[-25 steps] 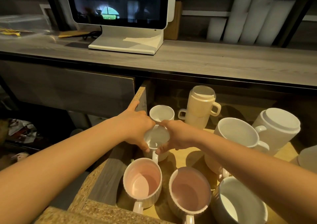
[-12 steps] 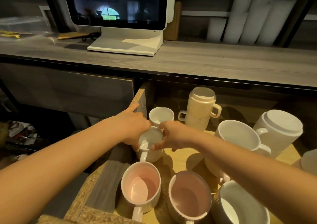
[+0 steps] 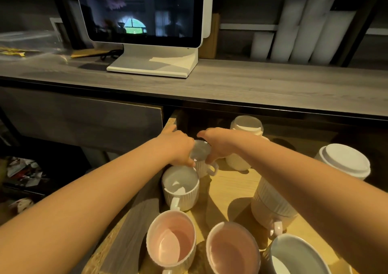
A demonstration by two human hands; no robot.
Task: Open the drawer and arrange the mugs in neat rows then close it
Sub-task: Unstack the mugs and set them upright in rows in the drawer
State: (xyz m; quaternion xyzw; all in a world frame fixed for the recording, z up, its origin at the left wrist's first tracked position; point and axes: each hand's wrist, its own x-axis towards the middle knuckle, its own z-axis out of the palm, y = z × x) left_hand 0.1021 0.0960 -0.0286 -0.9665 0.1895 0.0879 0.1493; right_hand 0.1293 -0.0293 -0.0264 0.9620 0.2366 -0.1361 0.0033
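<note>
My left fingers [image 3: 187, 162] and right fingers [image 3: 210, 158] curl round a little mug [image 3: 201, 151], one hand on each side, squeezing it between them. The mug is near the back left corner of the open drawer [image 3: 231, 181]. Just in front of it sits a white mug [image 3: 181, 187]. Two pink mugs [image 3: 171, 242] stand side by side near the front edge.
</note>
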